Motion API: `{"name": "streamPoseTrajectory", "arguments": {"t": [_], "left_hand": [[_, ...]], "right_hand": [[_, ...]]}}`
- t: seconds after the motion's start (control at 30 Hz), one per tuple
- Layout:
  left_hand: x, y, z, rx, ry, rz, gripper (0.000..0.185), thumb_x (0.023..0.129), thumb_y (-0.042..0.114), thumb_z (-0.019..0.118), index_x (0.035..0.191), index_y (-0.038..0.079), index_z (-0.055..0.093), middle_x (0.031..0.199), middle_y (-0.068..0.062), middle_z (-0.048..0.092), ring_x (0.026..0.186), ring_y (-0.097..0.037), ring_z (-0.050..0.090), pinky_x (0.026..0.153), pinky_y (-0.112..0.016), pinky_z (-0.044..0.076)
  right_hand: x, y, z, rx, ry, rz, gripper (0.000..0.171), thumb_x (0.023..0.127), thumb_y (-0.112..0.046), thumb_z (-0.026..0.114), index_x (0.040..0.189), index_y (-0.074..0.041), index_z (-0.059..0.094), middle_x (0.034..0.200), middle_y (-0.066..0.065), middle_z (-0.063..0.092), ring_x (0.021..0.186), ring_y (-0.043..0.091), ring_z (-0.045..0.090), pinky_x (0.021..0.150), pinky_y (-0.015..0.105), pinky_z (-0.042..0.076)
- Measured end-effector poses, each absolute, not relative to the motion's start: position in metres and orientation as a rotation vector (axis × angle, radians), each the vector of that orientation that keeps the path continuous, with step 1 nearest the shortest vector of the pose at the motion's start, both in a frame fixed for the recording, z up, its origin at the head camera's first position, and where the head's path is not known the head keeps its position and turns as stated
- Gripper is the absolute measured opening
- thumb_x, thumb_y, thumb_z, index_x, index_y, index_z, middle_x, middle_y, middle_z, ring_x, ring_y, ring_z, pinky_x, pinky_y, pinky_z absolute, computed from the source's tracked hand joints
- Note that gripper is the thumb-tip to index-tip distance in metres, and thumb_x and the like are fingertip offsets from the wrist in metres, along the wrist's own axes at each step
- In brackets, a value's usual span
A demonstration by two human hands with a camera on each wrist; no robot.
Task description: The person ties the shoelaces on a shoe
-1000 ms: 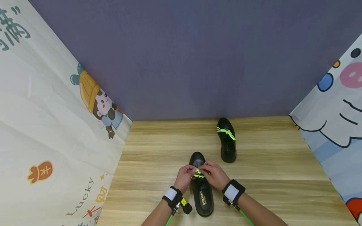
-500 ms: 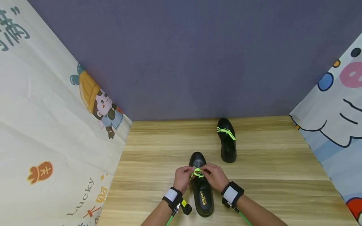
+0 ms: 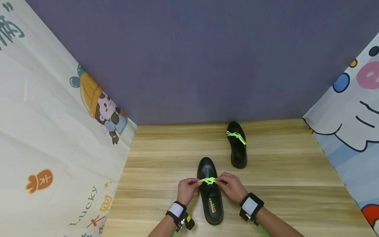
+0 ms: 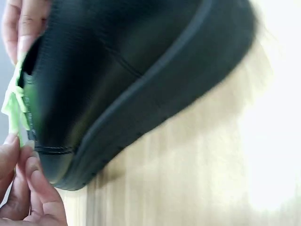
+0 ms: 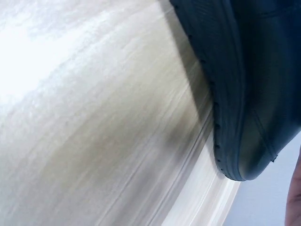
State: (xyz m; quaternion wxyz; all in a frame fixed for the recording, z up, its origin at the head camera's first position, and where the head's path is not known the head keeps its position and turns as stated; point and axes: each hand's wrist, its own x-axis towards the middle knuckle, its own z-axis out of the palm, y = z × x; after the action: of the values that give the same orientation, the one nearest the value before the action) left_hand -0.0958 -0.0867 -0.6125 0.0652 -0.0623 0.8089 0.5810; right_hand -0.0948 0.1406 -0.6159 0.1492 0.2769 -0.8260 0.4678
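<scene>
A black leather shoe (image 3: pixel 207 168) lies on the wooden surface, toe pointing away from me. Across its throat runs a bright green-yellow shoelace (image 3: pixel 209 180), knotted in the middle with loops. On the shoe's left side my left hand (image 3: pixel 188 190) pinches one part of the lace between thumb and fingers. My right hand (image 3: pixel 233 187) pinches the lace at the other side. In the left wrist view the lace (image 4: pixel 16 101) stretches between both hands' fingertips along the shoe (image 4: pixel 131 84). The right wrist view catches mostly the shoe's side (image 5: pixel 230 94) and only a sliver of hand.
Farther back to the right stands a second black shoe (image 3: pixel 238 154), its green-yellow lace (image 3: pixel 236 136) tied in a bow. A dark purple-grey wall (image 3: pixel 189 65) rises behind the wooden surface (image 3: pixel 165 144). Printed white sheets (image 3: pixel 59 131) flank it on both sides.
My hands have moved apart, left hand to the left and right hand to the right. The lace loop between them has drawn into a tighter knot. The head view has shifted slightly.
</scene>
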Motion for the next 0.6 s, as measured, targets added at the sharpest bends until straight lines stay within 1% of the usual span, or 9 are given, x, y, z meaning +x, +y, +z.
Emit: {"name": "streamPoseTrajectory", "arguments": {"t": [0.1,0.23,0.3,0.37,0.5,0.6], "left_hand": [[-0.0948,-0.0883,-0.6152,-0.167,2.518,1.699,0.013,0.082,0.015,0.083,0.089,0.005,0.079,0.08,-0.004,0.075,0.072,-0.01,0.065,0.061,-0.024,0.048],[-0.0932,-0.0905,-0.6176,-0.126,2.564,1.672,0.012,0.081,0.014,0.084,0.086,0.004,0.078,0.077,-0.003,0.074,0.068,-0.007,0.063,0.057,-0.023,0.047],[-0.0927,-0.0918,-0.6181,-0.099,2.595,1.655,0.011,0.081,0.013,0.083,0.083,0.005,0.077,0.075,-0.001,0.073,0.066,-0.006,0.061,0.056,-0.022,0.047],[-0.0923,-0.0929,-0.6186,-0.063,2.641,1.631,0.01,0.082,0.013,0.082,0.081,0.005,0.076,0.073,0.0,0.072,0.064,-0.005,0.06,0.056,-0.022,0.047],[-0.0913,-0.0945,-0.6203,0.013,2.748,1.574,0.01,0.082,0.011,0.081,0.077,0.006,0.075,0.07,0.001,0.07,0.064,-0.004,0.058,0.06,-0.022,0.047],[-0.0907,-0.0956,-0.6228,0.081,2.818,1.549,0.009,0.081,0.008,0.082,0.076,0.005,0.076,0.07,0.0,0.071,0.064,-0.005,0.059,0.059,-0.022,0.048]], "right_hand": [[-0.0946,0.1421,-0.6159,0.825,-2.347,1.326,0.018,0.081,0.005,0.079,0.092,-0.007,0.074,0.086,-0.002,0.067,0.076,0.007,0.062,0.069,0.013,0.047],[-0.0938,0.1441,-0.6162,0.85,-2.33,1.309,0.004,0.088,-0.002,0.075,0.09,-0.006,0.073,0.085,0.0,0.067,0.077,0.01,0.063,0.07,0.015,0.048],[-0.0931,0.145,-0.6159,0.848,-2.335,1.293,0.003,0.089,-0.003,0.073,0.089,-0.006,0.072,0.085,0.0,0.067,0.076,0.009,0.063,0.07,0.016,0.048],[-0.0926,0.1457,-0.6152,0.841,-2.343,1.263,0.007,0.088,0.0,0.073,0.088,-0.006,0.071,0.085,-0.001,0.066,0.076,0.009,0.062,0.071,0.016,0.048],[-0.0929,0.1467,-0.6141,0.829,-2.355,1.181,0.021,0.078,0.01,0.077,0.086,-0.007,0.07,0.084,-0.002,0.065,0.075,0.009,0.061,0.07,0.018,0.048],[-0.0938,0.1473,-0.614,0.828,-2.356,1.124,0.024,0.074,0.013,0.078,0.085,-0.007,0.068,0.083,-0.001,0.064,0.074,0.009,0.061,0.069,0.02,0.049]]}}
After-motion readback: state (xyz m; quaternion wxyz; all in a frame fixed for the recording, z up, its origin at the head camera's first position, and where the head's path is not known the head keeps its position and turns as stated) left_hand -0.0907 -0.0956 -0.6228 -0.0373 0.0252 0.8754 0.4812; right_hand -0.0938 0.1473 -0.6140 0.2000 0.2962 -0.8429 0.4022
